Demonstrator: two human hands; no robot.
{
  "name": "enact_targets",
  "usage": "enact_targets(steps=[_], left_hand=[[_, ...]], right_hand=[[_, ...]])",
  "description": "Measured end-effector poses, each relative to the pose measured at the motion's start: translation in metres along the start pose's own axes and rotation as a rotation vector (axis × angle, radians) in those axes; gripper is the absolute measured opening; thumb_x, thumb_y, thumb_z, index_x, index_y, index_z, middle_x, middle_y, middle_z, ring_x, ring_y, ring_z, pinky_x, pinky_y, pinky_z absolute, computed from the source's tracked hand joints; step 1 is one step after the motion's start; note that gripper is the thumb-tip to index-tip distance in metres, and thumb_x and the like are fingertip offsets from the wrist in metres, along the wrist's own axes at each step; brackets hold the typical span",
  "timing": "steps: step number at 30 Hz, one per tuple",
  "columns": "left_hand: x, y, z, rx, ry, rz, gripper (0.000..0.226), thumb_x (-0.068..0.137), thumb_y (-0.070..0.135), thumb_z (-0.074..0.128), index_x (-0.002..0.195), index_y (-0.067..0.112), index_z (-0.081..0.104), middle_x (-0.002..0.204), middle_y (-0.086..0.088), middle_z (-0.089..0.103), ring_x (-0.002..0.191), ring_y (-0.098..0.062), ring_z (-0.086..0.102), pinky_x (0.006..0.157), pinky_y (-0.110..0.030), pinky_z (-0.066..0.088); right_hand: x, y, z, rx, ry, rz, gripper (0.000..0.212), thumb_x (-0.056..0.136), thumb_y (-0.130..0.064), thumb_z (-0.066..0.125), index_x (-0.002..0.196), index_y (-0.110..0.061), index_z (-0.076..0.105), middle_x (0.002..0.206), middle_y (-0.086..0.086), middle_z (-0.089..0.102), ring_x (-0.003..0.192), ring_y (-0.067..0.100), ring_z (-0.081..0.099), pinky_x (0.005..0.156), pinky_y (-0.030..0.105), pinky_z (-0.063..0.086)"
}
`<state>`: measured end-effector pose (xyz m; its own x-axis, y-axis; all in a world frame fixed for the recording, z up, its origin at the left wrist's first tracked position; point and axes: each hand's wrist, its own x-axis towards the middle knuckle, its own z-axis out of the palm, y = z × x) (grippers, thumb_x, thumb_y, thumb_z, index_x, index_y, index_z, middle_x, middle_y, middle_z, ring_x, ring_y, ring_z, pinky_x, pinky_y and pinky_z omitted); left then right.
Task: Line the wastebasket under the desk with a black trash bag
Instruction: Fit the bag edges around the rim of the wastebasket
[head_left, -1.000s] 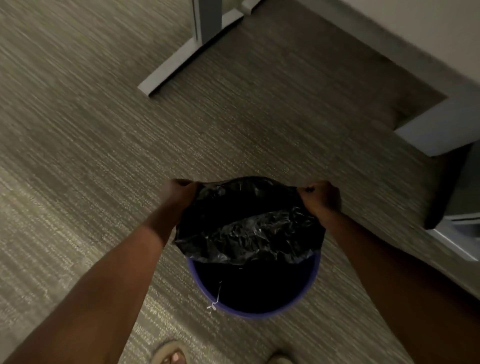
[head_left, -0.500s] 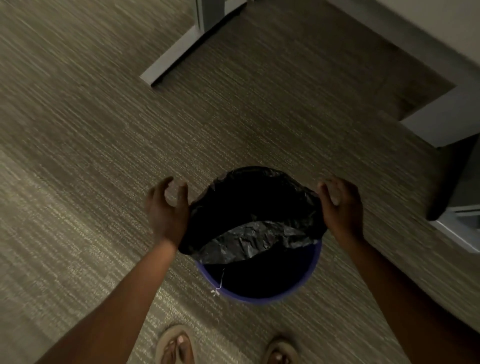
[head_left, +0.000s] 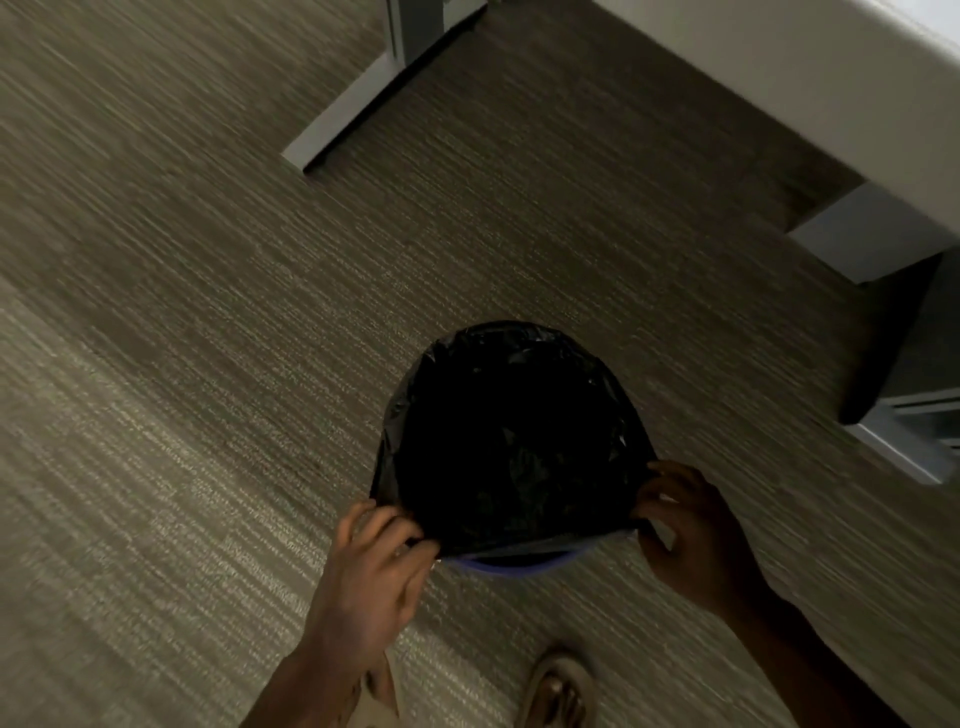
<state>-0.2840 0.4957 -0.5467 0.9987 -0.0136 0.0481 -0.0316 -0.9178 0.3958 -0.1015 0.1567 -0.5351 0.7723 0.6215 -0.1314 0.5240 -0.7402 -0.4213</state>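
Observation:
A black trash bag (head_left: 511, 441) is spread open over a blue wastebasket (head_left: 514, 565) standing on the carpet. Only a thin arc of the blue rim shows at the near edge; the far and side rim are covered by plastic. My left hand (head_left: 376, 566) pinches the bag's near-left edge between thumb and fingers. At the near-right edge my right hand (head_left: 691, 530) grips the plastic in the same way. The inside of the bag is dark and I cannot make out its bottom.
A white desk top (head_left: 810, 78) runs across the upper right, with a grey panel (head_left: 872, 234) under it. One desk leg foot (head_left: 353, 119) lies on the carpet at the top centre. A pale cabinet base (head_left: 914, 441) stands at the right. My sandalled feet (head_left: 561, 686) are just below the wastebasket.
Both hands moved from the far sides of the rim to its near edge and closed on the bag. The bag's near edge now covers most of the opening that was bare.

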Motion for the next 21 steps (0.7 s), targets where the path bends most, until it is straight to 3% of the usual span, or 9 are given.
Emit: enact_targets(steps=[4, 9, 15, 19, 21], left_hand=[[-0.030, -0.006, 0.010, 0.008, -0.078, 0.063, 0.028, 0.092, 0.031, 0.057, 0.108, 0.026, 0.079, 0.105, 0.005, 0.070, 0.123, -0.021, 0.056, 0.114, -0.051, 0.036], [-0.041, -0.005, 0.021, -0.031, -0.120, -0.054, 0.038, 0.102, 0.041, 0.049, 0.117, 0.022, 0.079, 0.117, 0.001, 0.070, 0.133, -0.024, 0.056, 0.121, -0.050, 0.031], [-0.034, -0.001, 0.034, 0.026, -0.120, -0.051, 0.039, 0.100, 0.028, 0.049, 0.129, 0.020, 0.074, 0.130, 0.001, 0.073, 0.139, -0.028, 0.056, 0.123, -0.053, 0.026], [-0.039, 0.003, 0.038, 0.049, -0.168, -0.092, 0.042, 0.098, 0.024, 0.050, 0.134, 0.021, 0.070, 0.137, 0.003, 0.070, 0.148, -0.029, 0.042, 0.126, -0.052, 0.020], [-0.046, 0.000, 0.046, 0.078, -0.240, -0.126, 0.042, 0.096, 0.022, 0.051, 0.134, 0.020, 0.070, 0.144, 0.002, 0.066, 0.155, -0.029, 0.031, 0.128, -0.048, 0.013]], right_hand=[[-0.025, 0.009, 0.010, -0.055, -0.099, -0.087, 0.035, 0.071, -0.012, 0.087, 0.102, -0.028, 0.077, 0.121, -0.006, 0.069, 0.138, 0.021, 0.051, 0.094, 0.044, 0.057], [-0.033, 0.004, 0.026, -0.169, -0.162, -0.160, 0.035, 0.085, -0.038, 0.071, 0.118, -0.027, 0.075, 0.139, 0.001, 0.064, 0.146, 0.028, 0.044, 0.103, 0.048, 0.051], [-0.036, 0.006, 0.040, -0.324, -0.281, -0.139, 0.057, 0.095, -0.043, 0.056, 0.150, -0.032, 0.051, 0.166, -0.001, 0.038, 0.160, 0.033, 0.017, 0.119, 0.063, 0.031], [-0.042, 0.007, 0.048, -0.399, -0.348, -0.135, 0.066, 0.097, -0.047, 0.050, 0.159, -0.030, 0.036, 0.171, 0.004, 0.025, 0.159, 0.035, 0.017, 0.119, 0.068, 0.027], [-0.044, 0.010, 0.056, -0.457, -0.386, -0.112, 0.069, 0.094, -0.048, 0.049, 0.158, -0.026, 0.038, 0.169, 0.008, 0.027, 0.157, 0.038, 0.022, 0.115, 0.071, 0.031]])
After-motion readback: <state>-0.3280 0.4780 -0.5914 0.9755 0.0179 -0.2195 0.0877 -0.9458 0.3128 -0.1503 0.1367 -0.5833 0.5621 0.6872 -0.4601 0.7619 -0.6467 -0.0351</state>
